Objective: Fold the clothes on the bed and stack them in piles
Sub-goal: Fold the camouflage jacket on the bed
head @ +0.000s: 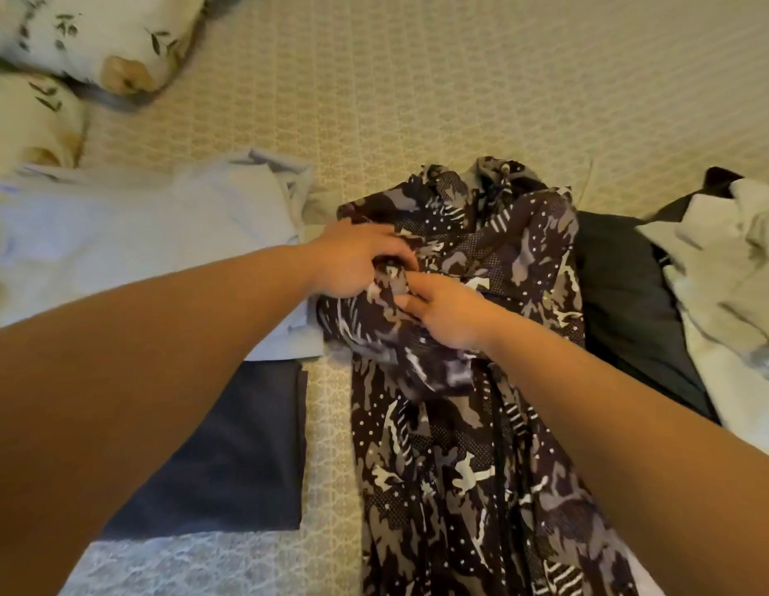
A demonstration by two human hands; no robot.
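A dark camouflage-patterned garment point(481, 423) with white dots and stripes lies lengthwise down the middle of the bed point(417, 101). My left hand point(352, 260) grips a bunched fold of it near its upper left side. Right beside it, my right hand point(447, 311) pinches the same bunch of cloth. The two hands almost touch. A folded light blue garment point(137, 243) lies to the left, and a folded dark navy garment point(228, 458) sits in front of it.
A black garment point(623, 303) and a crumpled white garment point(730, 273) lie to the right. Floral pillows point(94, 45) rest at the far left. A grey lacy cloth point(193, 561) covers the near edge.
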